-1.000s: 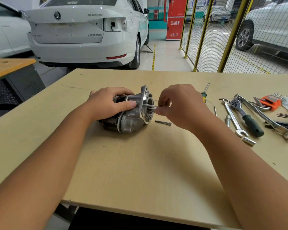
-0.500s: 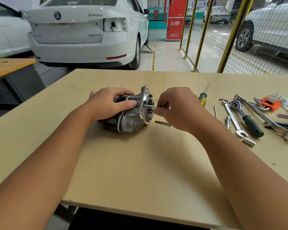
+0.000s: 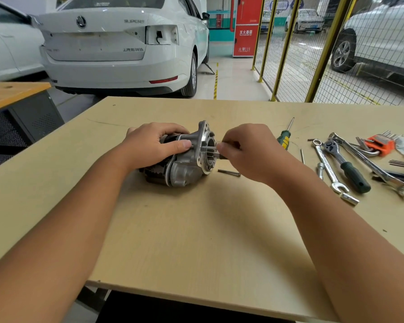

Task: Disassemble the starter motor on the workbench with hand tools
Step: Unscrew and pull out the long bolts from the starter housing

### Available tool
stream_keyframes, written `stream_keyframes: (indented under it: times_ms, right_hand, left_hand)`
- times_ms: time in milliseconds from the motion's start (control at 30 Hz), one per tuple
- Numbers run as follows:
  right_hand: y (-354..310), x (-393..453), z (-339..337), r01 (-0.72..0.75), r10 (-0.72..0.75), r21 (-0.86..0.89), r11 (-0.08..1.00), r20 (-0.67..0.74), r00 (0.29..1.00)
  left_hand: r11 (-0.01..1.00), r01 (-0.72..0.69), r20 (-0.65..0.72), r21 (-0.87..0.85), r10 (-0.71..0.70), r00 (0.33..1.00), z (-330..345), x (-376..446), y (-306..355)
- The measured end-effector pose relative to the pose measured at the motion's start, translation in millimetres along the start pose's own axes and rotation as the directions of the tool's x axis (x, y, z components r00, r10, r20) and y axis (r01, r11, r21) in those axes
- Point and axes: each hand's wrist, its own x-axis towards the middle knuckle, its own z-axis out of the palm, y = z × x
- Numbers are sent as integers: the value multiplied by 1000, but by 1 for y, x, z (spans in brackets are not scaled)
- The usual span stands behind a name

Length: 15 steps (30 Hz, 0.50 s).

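A pale plywood workbench [image 3: 196,241] stands in a garage — white car [image 3: 117,50] and yellow mesh fence [image 3: 313,54] behind. The starter motor [image 3: 184,159] lies mid-bench; the left hand [image 3: 154,145] grips its body, the right hand [image 3: 247,152] pinches a thin bolt [image 3: 209,148] at its flange. Wrenches [image 3: 329,169] lie rightward.

This is a car repair workshop: a white car [image 3: 117,47] is parked on the shop floor behind a wooden surface [image 3: 196,229] strewn with wrenches [image 3: 329,169], beside a yellow-framed mesh fence [image 3: 296,54].
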Motion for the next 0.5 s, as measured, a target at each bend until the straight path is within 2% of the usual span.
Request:
stream_keyframes:
  times_ms: [267,500]
  right_hand:
    - [-5,-3,-4,-22,21,-134,991,-10,1000]
    - [-5,-4,-5,-29,25,-81,996,-45,999]
  left_hand:
    - [1000,-17,24,-2,17,1000,-1,-1,-1]
    - [999,-4,13,-34,4,1000,-1,0,-2]
